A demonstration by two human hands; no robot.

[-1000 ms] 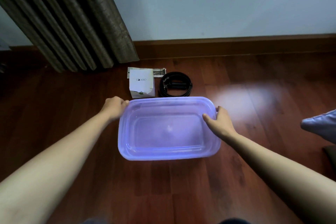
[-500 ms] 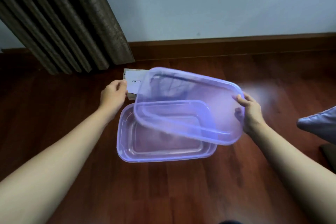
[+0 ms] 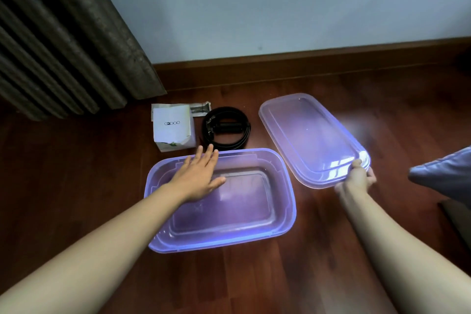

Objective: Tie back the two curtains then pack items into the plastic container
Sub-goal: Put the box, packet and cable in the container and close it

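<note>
A translucent purple plastic container [image 3: 285,211] sits open and empty on the wooden floor. My left hand [image 3: 198,176] hovers flat over its far left corner, fingers spread, holding nothing. The matching purple lid [image 3: 311,135] lies to the right of the container, and my right hand [image 3: 356,181] grips its near corner. Beyond the container lie a white box [image 3: 173,127] marked G2000, a coiled black belt [image 3: 225,130] and a small flat packet [image 3: 200,108]. A dark brown curtain [image 3: 66,41] hangs at the far left.
A pale wall and brown skirting board [image 3: 318,58] run along the back. A grey-blue cushion [image 3: 446,173] juts in at the right edge, with a dark object below it. Bare wooden floor lies in front of the container.
The lid was lifted off the container and carried right, down to the floor beside it. My left hand let go of the rim and moved over the open container.
</note>
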